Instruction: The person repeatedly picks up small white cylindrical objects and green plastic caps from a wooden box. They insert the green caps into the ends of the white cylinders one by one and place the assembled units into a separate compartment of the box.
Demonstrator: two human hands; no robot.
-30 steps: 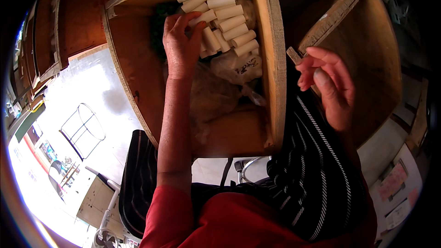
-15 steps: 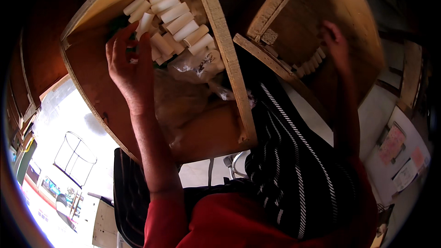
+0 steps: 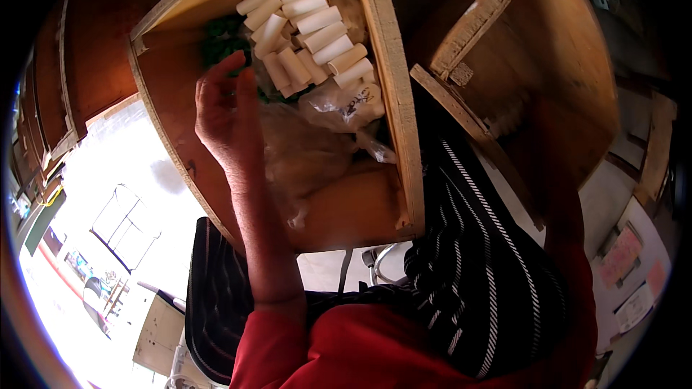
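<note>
My left hand hovers over the left wooden box, thumb and fingers slightly curled and apart, with nothing visible between them. Just right of its fingertips lies a pile of short, pale cylinders, several with a hollow end showing. Clear plastic bags sit below the pile, and dark green things show behind my fingers. My right hand reaches down into the right wooden box. Shadow and blur hide its fingers there, near where a row of pale cylinders lay.
The left wooden box has thick plywood walls and rests by my lap. A second wooden box stands to the right, with a loose-looking wood strip along its near edge. A wire frame stands in bright light at left.
My right hand has gone lower into the right box, into shadow. My left hand has drawn back slightly from the pale cylinders. The whole view has shifted, moving both boxes rightward in the picture.
</note>
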